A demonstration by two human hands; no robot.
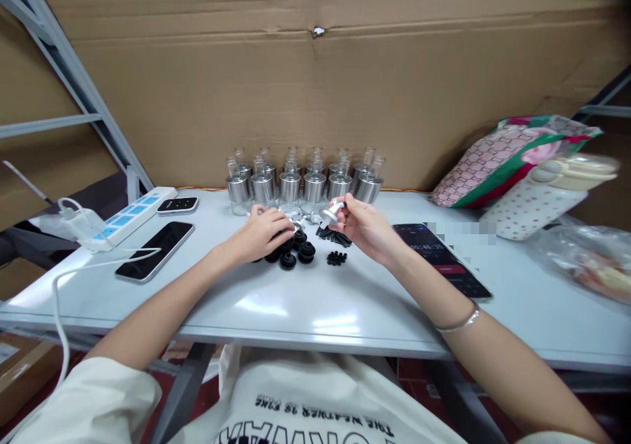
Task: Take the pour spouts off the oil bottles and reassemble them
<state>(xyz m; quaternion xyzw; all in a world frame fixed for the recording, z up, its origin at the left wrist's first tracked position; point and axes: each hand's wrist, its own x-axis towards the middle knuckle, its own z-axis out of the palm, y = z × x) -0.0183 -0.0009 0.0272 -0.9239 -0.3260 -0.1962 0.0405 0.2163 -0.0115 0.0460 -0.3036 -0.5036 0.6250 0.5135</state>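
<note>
My right hand [363,228] pinches a white and silver dispenser pump head [330,214] with a short black piece at its spout, held just above the table. My left hand [266,233] is palm down over the parts pile, its fingers curled together. Whatever its fingertips touch is hidden. Beneath and beside it lie several round black collars [305,252]. Small black cylinders [337,258] and thin black strips [335,235] are grouped between the hands. More silver-white pump parts [296,214] lie behind the left fingers. Glass bottles with metal sleeves [290,185] stand in rows behind.
A power strip [142,210], a small dark device [177,205] and a phone [156,252] with a white cable lie left. Right are a phone showing a timer [444,260], a patterned pouch [473,168], a dotted bottle [532,200] and a plastic bag [586,253]. Cardboard [315,89] stands behind.
</note>
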